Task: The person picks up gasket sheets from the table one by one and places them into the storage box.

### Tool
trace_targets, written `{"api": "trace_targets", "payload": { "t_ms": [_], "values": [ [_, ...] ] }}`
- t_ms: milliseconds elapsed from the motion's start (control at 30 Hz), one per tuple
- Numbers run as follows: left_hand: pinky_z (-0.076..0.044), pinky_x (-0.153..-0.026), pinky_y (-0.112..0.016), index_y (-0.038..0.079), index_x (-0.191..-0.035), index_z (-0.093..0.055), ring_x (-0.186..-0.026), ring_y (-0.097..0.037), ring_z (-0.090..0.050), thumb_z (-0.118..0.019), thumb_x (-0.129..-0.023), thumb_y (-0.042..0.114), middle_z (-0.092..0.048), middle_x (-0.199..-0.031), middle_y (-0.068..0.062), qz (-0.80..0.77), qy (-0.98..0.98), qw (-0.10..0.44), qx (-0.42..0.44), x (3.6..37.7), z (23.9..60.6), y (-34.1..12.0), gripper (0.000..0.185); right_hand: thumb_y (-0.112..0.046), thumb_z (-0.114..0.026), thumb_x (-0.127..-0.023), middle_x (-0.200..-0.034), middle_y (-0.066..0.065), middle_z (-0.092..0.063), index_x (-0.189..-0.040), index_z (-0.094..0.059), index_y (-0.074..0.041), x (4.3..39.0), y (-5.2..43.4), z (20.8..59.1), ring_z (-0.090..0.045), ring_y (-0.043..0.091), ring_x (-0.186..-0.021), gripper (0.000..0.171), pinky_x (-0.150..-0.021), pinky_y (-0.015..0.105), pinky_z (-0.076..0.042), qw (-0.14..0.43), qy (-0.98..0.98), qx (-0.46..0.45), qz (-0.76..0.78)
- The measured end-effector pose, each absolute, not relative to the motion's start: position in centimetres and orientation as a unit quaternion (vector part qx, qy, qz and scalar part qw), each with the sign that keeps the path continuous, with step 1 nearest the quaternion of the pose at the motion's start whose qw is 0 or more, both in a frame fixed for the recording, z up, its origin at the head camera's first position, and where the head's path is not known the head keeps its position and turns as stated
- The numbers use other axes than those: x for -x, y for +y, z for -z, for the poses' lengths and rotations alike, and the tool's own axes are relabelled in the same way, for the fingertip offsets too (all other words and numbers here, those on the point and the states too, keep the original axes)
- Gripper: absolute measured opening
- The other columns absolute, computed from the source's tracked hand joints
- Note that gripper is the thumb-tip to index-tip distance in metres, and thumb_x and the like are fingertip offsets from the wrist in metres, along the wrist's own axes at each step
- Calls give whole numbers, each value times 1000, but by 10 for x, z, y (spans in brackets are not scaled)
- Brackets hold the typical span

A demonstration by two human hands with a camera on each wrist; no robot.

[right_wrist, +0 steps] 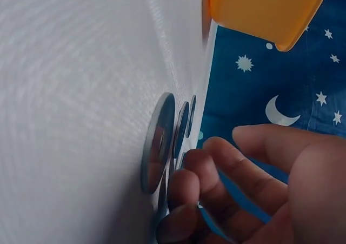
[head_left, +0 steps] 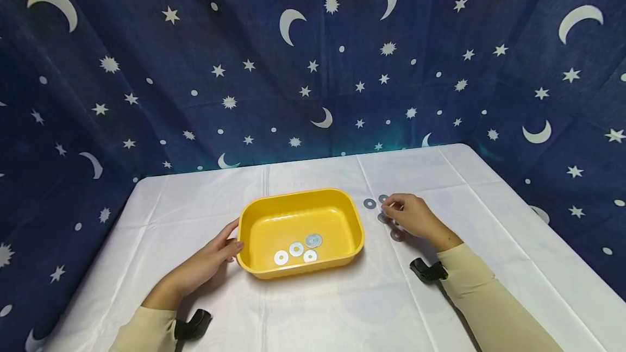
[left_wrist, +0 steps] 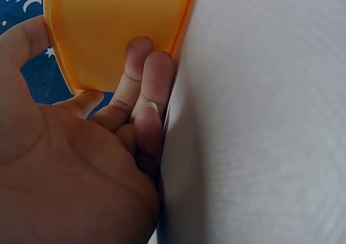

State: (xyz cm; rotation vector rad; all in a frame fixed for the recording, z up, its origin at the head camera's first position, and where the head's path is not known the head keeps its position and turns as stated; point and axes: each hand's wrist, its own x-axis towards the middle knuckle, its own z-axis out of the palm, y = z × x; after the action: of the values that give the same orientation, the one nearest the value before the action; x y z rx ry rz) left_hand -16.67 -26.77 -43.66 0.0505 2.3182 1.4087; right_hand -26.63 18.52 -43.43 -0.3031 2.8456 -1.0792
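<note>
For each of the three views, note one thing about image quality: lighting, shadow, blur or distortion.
Head view: even, soft light, with faint shadows under the yellow tray and the right hand; the wide lens bows the backdrop. Left wrist view: the left hand is very close and soft, its palm shaded. Right wrist view: the washers on the tablecloth are blurred, and the scene appears turned sideways.

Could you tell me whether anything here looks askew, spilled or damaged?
Nothing stands out. The tray sits flat on the table with four washers inside; the loose washers lie flat by the right hand.
</note>
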Motion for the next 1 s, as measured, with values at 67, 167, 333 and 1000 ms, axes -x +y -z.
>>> {"api": "trace_targets", "payload": {
  "t_ms": [67, 167, 333, 1000],
  "values": [
    [-34, -98, -41, 32, -160, -12, -118, -24, -45, -46, -104, 45, -57, -135, -10, -506, 836, 213, -18, 167, 436, -267, 67, -18, -64, -96, -88, 9, -68, -105, -72, -6, 267, 186, 435, -56, 20, -77, 17, -64, 29, -47, 51, 932, 94, 346],
    [-34, -98, -41, 31, -160, -12, -118, -24, -45, -46, -104, 45, -56, -136, -10, -506, 836, 213, -18, 167, 436, -267, 67, -19, -67, -94, -86, 8, -66, -103, -72, -8, 268, 187, 436, -55, 20, -75, 15, -62, 28, -46, 66, 935, 92, 337],
    [-33, -98, -41, 30, -161, -11, -118, -25, -45, -45, -104, 44, -57, -135, -11, -507, 836, 210, -13, 167, 436, -267, 67, -17, -71, -91, -77, 7, -61, -106, -68, -6, 267, 187, 435, -54, 18, -63, 19, -58, 28, -45, 92, 931, 97, 341],
    [-34, -99, -41, 30, -160, -12, -119, -25, -45, -45, -104, 45, -56, -138, -11, -501, 839, 212, -13, 167, 435, -267, 67, -8, -71, -89, -70, 6, -55, -106, -61, -4, 264, 184, 436, -55, 16, -55, 20, -54, 28, -47, 127, 932, 104, 323]
  ]
}}
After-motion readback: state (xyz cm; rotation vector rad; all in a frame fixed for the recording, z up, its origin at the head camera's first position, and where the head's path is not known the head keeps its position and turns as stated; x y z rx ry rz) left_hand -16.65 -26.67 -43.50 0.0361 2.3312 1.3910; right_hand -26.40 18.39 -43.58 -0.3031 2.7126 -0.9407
